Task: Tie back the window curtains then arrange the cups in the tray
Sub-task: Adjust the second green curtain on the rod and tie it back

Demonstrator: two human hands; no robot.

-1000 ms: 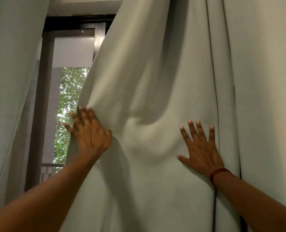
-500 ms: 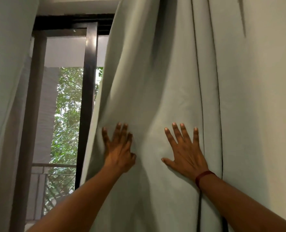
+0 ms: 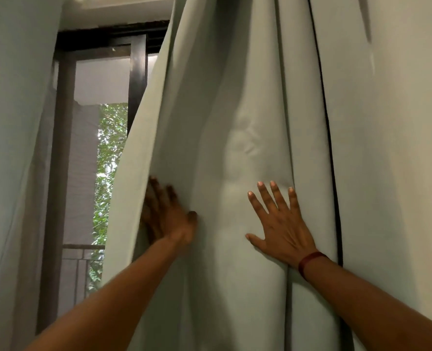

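Our blurred left hand [image 3: 168, 216] lies open-fingered on the curtain [image 3: 235, 110] near its edge; our right hand [image 3: 283, 229] presses it flat, fingers spread.

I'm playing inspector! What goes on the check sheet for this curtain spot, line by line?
Surface: nothing seen; no table or floor is in view.
Job's things: the right curtain hangs in folds and covers only part of the window. The left curtain hangs at the left edge. No cups, tray or tie-back in view.
Clutter: nothing seen.
Hands: the left hand, blurred, presses near the right curtain's edge. The right hand presses flat on it with fingers spread, a dark red wristband on its wrist.
Cables: nothing seen.
Surroundings: a dark window frame, green leaves outside and a railing lower down.
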